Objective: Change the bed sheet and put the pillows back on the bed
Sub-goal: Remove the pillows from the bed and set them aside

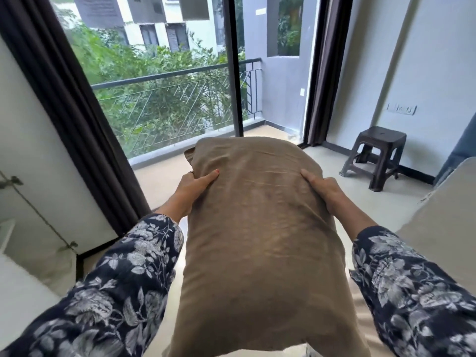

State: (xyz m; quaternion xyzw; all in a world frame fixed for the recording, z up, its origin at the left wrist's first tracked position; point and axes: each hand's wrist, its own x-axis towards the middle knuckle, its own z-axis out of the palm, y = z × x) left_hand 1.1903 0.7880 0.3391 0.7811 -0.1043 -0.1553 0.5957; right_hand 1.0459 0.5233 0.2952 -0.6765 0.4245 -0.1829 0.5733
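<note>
A large brown pillow (260, 240) fills the middle of the view, held up in the air lengthwise away from me. My left hand (192, 189) grips its left edge, thumb on top and fingers hidden underneath. On the opposite edge my right hand (323, 188) grips it the same way. Both arms wear dark floral sleeves. At the right edge lies a pale, sheetless mattress corner (443, 222); the rest of the bed is out of view.
A dark plastic stool (378, 153) stands on the pale floor at the right, by the wall. Ahead is a glass balcony door (167, 99) with dark curtains (64, 99) on both sides. White furniture (15, 284) sits at the lower left.
</note>
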